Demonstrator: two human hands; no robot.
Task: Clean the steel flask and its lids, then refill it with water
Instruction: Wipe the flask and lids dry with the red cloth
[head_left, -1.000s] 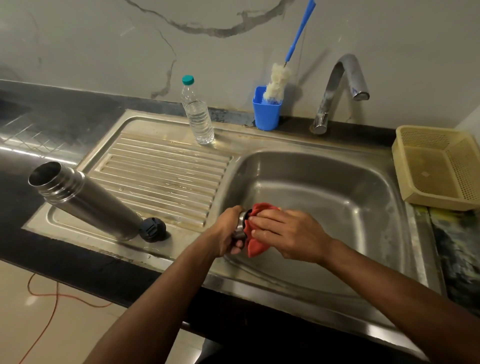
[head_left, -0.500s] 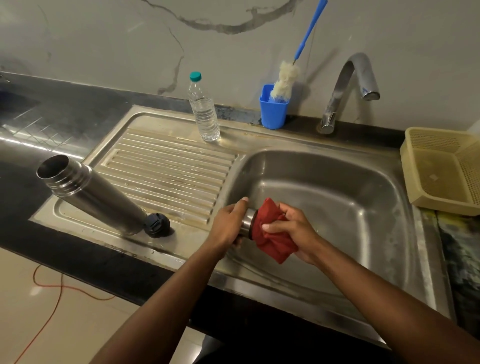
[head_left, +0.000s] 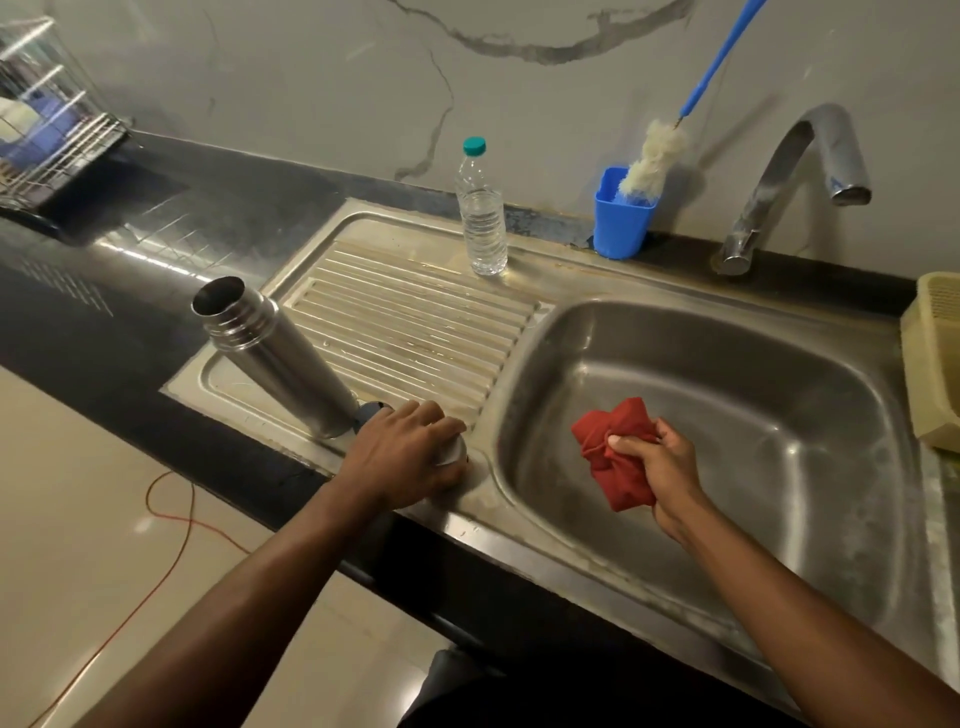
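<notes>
We start with the stainless steel sink unit (head_left: 545, 312): its ribbed drainboard gives flat room on the left, its deep basin open room on the right, and its front lip runs close to the dark counter's edge with bare floor below. The tall open-mouthed steel flask (head_left: 270, 358) stands at the drainboard's front left corner, near that lip, so a nudge from the left forearm could tip it off toward the floor. The clear plastic water bottle with a teal cap (head_left: 480, 208) stands at the back, well apart from both hands and out of the way. The crumpled red cloth (head_left: 615, 457) hangs over the basin, gripped in the curled fingers of the right hand (head_left: 660, 462); if dropped, it only lands in the basin. The left hand (head_left: 405, 452) wraps over the small steel outer lid (head_left: 451, 451) on the rim between drainboard and basin; we think it is being set down, but the hand hides most of it. Wet steel there could slide into the basin. The small dark inner cap (head_left: 370, 411) sits just beside the flask's base, easy to knock.
</notes>
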